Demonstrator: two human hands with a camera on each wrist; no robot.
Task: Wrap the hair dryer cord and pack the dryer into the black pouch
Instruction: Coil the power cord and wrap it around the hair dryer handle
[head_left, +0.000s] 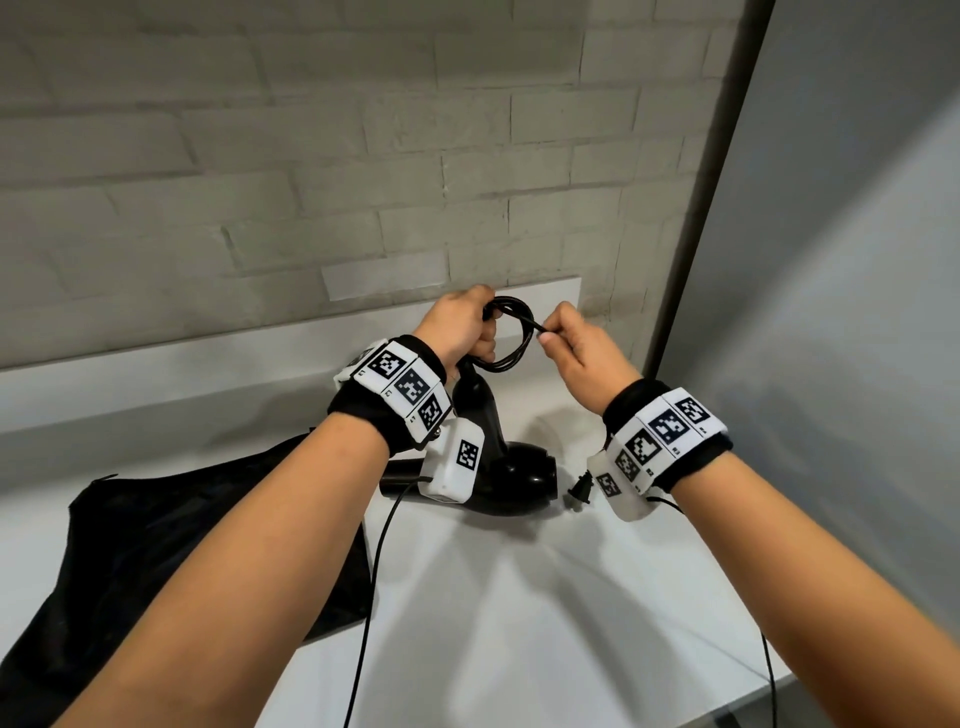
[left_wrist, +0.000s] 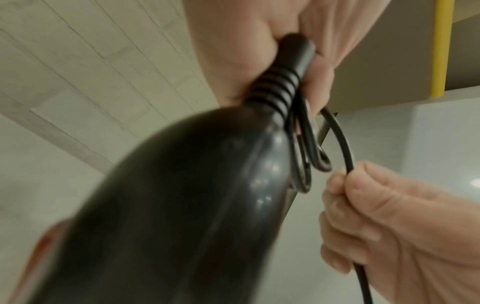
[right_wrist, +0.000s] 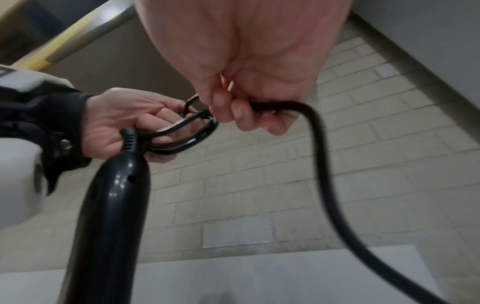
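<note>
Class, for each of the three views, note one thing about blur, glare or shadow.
Head view: sharp, with soft shadows on the white counter beside the hair dryer. Left wrist view: the dryer's close body is out of focus, carrying small glare spots. Right wrist view: the cord is smeared by blur; highlights dot the handle.

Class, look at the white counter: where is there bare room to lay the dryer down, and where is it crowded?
Bare counter lies near the front edge, right of the black pouch. Crowded: the back, around the hair dryer and plug.

Glossy black hair dryer (head_left: 511, 480), black cord (head_left: 511, 332), black pouch (head_left: 171, 545), white counter (head_left: 519, 597)
</note>
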